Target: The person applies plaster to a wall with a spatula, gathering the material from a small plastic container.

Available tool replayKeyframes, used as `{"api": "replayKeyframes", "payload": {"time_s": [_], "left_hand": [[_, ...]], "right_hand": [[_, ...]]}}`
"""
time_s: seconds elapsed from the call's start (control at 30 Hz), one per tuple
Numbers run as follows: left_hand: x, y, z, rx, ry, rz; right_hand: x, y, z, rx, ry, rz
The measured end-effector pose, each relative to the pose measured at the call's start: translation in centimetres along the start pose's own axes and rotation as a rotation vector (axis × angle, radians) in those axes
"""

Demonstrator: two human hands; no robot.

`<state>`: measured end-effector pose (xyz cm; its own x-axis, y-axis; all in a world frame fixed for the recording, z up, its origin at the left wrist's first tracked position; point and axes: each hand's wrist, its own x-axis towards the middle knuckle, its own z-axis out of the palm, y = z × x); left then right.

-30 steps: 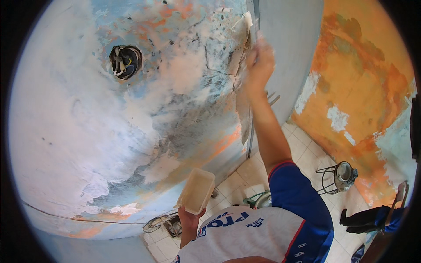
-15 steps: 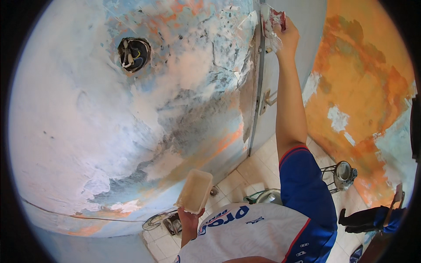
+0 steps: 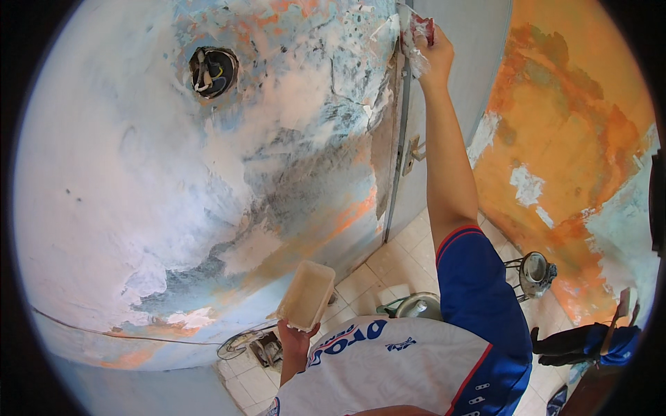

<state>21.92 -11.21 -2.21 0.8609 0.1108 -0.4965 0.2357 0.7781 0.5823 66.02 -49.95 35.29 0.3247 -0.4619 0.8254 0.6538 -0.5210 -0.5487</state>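
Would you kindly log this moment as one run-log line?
right hand: grips red-handled tool near door frame | left hand: holds pale tub | wall: patchy, round hole uncovered

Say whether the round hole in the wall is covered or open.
Open: no cover sits over the hole, and wires show inside.

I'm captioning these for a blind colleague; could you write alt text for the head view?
A person's right hand holds a red-handled tool smeared with white, high up where a patchy wall meets a grey door. The left hand holds a pale tray lower down. Wires show in a round hole in the wall.
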Motion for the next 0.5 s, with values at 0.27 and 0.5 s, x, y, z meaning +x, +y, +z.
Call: {"api": "replayKeyframes", "payload": {"time_s": [0.27, 0.5], "left_hand": [[0.2, -1.0, -1.2, -0.061, 0.032, -0.025], [-0.1, -1.7, -2.9, -0.059, 0.075, -0.020]], "right_hand": [[-4.4, -3.7, 3.8, -0.142, 0.149, -0.129], [-5.5, -4.8, 2.4, -0.042, 0.124, -0.098]]}}
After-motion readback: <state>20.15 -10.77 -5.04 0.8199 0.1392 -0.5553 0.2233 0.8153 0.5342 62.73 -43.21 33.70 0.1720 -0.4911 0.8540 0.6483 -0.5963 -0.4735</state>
